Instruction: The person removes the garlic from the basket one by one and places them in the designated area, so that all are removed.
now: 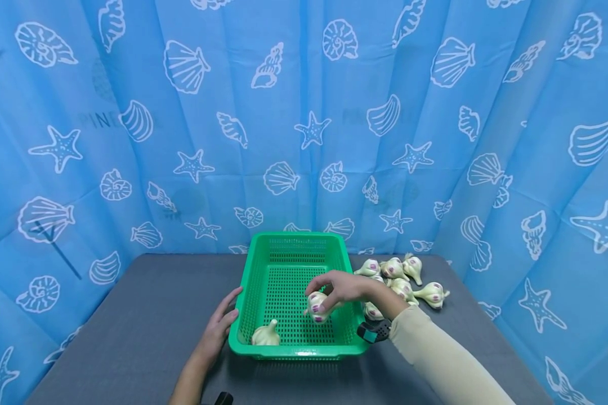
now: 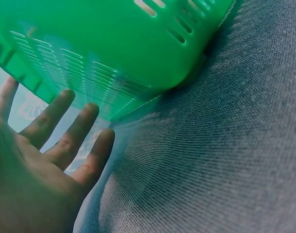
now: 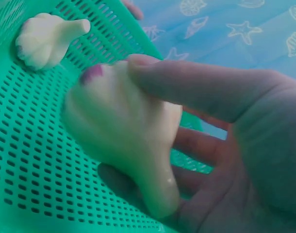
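Observation:
A bulb of garlic with purple marks is held between the thumb and fingers of my right hand, over the inside of a green plastic basket. The right wrist view shows the same garlic bulb up close, stem toward the palm. Another garlic bulb lies in the basket's near left corner. At the basket's left side rests my left hand, fingers spread and fairly straight along the wall; the left wrist view shows this hand beside the slotted wall.
Right of the basket, several garlic bulbs lie in a loose pile on the grey cloth-covered table. A blue curtain with white shell prints hangs behind and at both sides. A dark wrist device sits by the basket's right rim.

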A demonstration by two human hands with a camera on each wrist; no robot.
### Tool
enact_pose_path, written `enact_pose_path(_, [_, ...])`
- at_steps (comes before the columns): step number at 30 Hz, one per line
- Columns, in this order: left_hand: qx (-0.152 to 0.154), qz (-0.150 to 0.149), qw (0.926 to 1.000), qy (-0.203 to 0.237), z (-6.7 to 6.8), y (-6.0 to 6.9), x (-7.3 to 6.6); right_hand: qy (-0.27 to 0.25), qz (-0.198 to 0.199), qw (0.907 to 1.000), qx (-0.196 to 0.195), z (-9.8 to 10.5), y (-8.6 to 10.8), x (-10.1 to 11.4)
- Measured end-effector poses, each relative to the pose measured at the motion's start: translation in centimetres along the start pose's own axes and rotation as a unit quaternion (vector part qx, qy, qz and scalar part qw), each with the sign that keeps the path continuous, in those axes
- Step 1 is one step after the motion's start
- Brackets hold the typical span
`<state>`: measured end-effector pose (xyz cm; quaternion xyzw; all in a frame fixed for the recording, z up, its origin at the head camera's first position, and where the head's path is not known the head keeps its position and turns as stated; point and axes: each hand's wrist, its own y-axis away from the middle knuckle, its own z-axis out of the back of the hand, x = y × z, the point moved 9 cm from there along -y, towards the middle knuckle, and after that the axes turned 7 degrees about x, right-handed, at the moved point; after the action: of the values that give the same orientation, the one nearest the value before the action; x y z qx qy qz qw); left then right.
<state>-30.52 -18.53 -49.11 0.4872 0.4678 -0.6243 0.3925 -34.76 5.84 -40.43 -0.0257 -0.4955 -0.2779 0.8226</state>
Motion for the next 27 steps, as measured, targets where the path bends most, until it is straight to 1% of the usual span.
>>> enact_pose_path(3, [-0.003,0.004,1.0,0.002,0.0,0.1,0.1,0.003,0.021,0.9994,-0.027,0.7,0.4,0.1])
enact_pose_path(6, [-0.003,0.006,1.0,0.006,0.0,0.2,0.2,-0.009,0.035,0.9979,-0.054,1.5,0.8,0.1])
enact_pose_path(13, [0.002,-0.008,0.9999,0.007,-0.1,0.3,-0.2,-0.047,0.075,0.991,-0.1,3.0,2.6,0.4])
enact_pose_path(20, [0.004,-0.011,0.9999,0.006,-0.2,0.2,-0.5,-0.078,0.064,0.9828,-0.154,4.7,4.7,-0.5])
enact_pose_path(24, [0.003,-0.009,1.0,0.001,-0.1,0.2,-0.4,-0.084,0.073,0.9767,-0.184,5.8,5.8,-0.4])
enact_pose_path(27, [0.003,-0.005,1.0,0.002,-0.1,0.2,-0.2,-0.081,0.083,0.9703,-0.212,6.6,6.6,-0.3])
